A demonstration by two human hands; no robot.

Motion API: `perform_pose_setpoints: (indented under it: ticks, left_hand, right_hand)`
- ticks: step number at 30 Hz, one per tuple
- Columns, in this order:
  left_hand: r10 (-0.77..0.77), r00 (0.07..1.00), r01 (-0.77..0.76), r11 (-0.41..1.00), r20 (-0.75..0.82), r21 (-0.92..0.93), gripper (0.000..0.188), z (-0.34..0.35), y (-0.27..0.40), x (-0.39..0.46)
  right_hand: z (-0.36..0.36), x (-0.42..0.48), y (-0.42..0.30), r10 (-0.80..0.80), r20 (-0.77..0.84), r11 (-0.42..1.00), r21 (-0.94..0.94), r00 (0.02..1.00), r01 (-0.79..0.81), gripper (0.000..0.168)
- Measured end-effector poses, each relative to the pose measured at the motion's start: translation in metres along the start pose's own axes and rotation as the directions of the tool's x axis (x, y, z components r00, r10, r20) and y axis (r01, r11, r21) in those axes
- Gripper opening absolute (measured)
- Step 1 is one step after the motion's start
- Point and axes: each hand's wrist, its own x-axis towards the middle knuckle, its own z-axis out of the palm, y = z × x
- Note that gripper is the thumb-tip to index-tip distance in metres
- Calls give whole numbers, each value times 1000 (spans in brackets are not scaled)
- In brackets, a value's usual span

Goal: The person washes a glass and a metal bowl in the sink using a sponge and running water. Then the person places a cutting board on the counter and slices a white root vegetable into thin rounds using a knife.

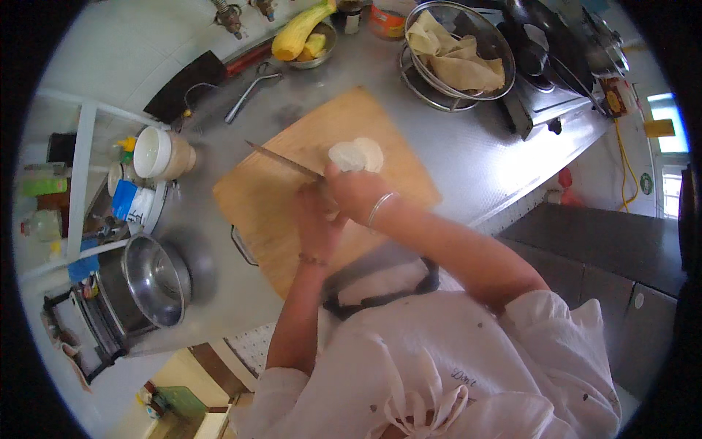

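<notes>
A wooden cutting board (263, 203) lies at an angle on the steel counter before me. My right hand (354, 192) is closed around the handle end of a knife (285, 161), whose blade points to the upper left across the board. Close below it, my left hand (320, 219) is bent near the knife, its fingertips partly hidden; a pale piece seems to show between the hands, though I cannot tell whether it is gripped. Thin, round whitish slices (356, 155) overlap on the board just beyond my right hand.
Yellow squash (299, 35) lies in a metal bowl at the back, near a peeler-like metal tool (249, 99). A wire strainer (507, 82) with cloth stands at the back right, beside a stove with a wok (554, 44). Steel basin (159, 280) and white bowls (153, 152) are at left.
</notes>
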Motion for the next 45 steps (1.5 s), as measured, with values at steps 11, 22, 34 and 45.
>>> perform_pose_setpoints:
  ticks: [11,22,34,45]
  left_hand:
    - [-142,988,128,976,-65,-179,54,-6,8,-1]
    - [-58,993,39,983,-102,-178,51,6,-2,-1]
    - [-20,985,-4,990,-169,-141,50,8,-6,-3]
    - [-7,987,-6,997,-159,-81,49,7,-6,-2]
  right_hand:
    - [-6,-65,21,107,61,977,-191,992,-93,16]
    - [15,-38,28,91,76,983,-165,993,-77,17]
    - [23,-28,17,80,43,987,-143,996,-73,18]
    - [47,-53,50,81,19,972,-224,997,-74,18]
